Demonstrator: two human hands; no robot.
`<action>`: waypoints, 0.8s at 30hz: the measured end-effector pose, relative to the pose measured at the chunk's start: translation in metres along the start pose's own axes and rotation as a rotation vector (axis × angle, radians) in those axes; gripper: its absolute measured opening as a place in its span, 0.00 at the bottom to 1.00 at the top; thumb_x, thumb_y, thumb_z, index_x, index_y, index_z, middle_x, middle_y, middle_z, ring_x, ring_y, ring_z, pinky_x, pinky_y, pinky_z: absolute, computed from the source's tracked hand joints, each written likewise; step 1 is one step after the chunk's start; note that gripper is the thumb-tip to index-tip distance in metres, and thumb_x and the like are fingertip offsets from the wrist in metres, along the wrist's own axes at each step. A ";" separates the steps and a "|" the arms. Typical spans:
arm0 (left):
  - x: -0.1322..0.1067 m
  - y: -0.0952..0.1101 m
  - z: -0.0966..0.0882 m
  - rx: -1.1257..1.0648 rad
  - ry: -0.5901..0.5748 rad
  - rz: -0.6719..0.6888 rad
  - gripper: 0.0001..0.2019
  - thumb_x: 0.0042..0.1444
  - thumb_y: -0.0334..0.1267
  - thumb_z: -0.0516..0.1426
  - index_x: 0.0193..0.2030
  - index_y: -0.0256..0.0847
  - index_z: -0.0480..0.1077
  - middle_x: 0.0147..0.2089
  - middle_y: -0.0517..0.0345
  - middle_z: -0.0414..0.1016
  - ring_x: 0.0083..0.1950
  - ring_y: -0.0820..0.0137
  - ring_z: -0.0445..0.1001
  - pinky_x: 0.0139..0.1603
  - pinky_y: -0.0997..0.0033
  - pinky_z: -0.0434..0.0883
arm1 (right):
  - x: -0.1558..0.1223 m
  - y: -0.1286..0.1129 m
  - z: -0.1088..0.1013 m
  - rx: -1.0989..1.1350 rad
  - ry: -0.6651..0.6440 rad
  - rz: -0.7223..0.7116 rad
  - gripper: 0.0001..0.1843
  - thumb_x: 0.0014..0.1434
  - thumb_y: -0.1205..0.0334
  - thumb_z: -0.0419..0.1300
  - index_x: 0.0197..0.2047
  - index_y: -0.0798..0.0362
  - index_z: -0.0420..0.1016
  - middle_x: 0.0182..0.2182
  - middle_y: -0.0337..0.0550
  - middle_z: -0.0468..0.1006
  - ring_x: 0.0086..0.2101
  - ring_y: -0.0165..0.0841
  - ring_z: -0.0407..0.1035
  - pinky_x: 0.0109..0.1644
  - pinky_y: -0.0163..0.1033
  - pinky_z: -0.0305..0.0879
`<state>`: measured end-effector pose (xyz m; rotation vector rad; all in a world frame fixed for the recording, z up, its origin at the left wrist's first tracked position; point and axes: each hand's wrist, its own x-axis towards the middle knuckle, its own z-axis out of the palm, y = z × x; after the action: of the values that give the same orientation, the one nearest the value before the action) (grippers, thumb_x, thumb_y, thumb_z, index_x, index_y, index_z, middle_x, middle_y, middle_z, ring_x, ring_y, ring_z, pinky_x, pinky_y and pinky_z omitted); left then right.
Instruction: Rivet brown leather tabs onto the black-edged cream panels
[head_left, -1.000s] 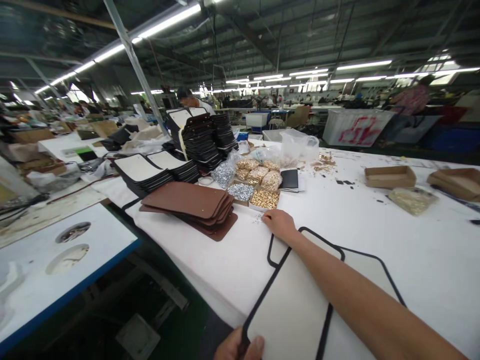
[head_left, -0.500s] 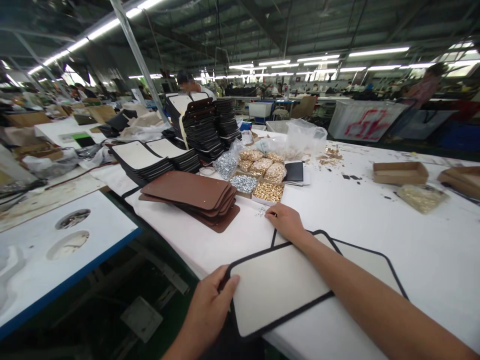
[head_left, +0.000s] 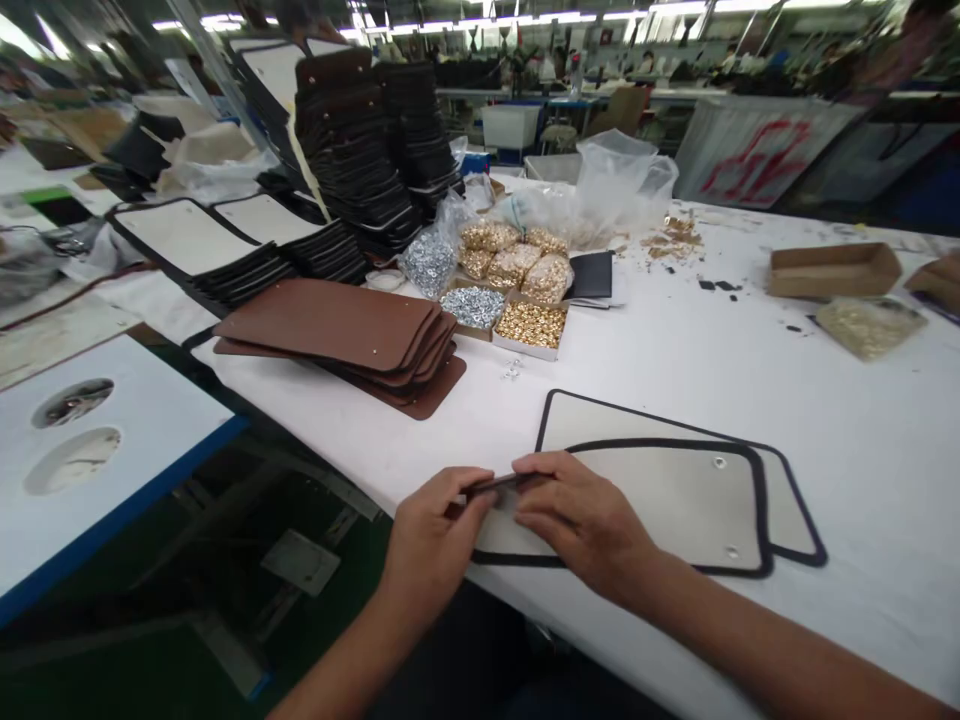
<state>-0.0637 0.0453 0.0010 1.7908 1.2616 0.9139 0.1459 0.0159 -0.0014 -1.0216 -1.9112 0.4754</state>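
A cream panel (head_left: 675, 500) with black edging and two metal snaps lies near the table's front edge, on top of a second like panel (head_left: 787, 520). My left hand (head_left: 435, 535) pinches the upper panel's left edge, fingers closed. My right hand (head_left: 581, 520) rests on the same edge, its fingers pressed on the black trim beside the left hand. A few loose silver rivets (head_left: 512, 370) lie on the white table (head_left: 675, 360) beyond the panels.
A pile of brown flaps (head_left: 337, 335) lies to the left. Boxes of gold rivets (head_left: 532, 325) and silver rivets (head_left: 472, 305) and bagged hardware sit behind. Stacks of black-edged panels (head_left: 195, 250) stand at the back left. Cardboard trays (head_left: 832, 270) are at the right.
My right hand has come back from the rivets to the panel's left edge. The upper panel has been turned to lie lengthwise, snaps showing, and my left hand has moved up beside the right.
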 end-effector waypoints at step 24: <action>-0.004 -0.016 0.014 0.057 -0.013 0.478 0.20 0.53 0.17 0.62 0.49 0.42 0.76 0.47 0.52 0.76 0.46 0.66 0.78 0.43 0.65 0.77 | -0.031 0.006 -0.005 -0.085 -0.052 -0.118 0.13 0.60 0.73 0.68 0.47 0.52 0.79 0.54 0.48 0.78 0.52 0.37 0.74 0.55 0.43 0.75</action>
<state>-0.0593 0.0432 -0.0196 2.1884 0.8668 1.1276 0.1616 -0.0062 -0.0193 -0.9522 -2.0398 0.3593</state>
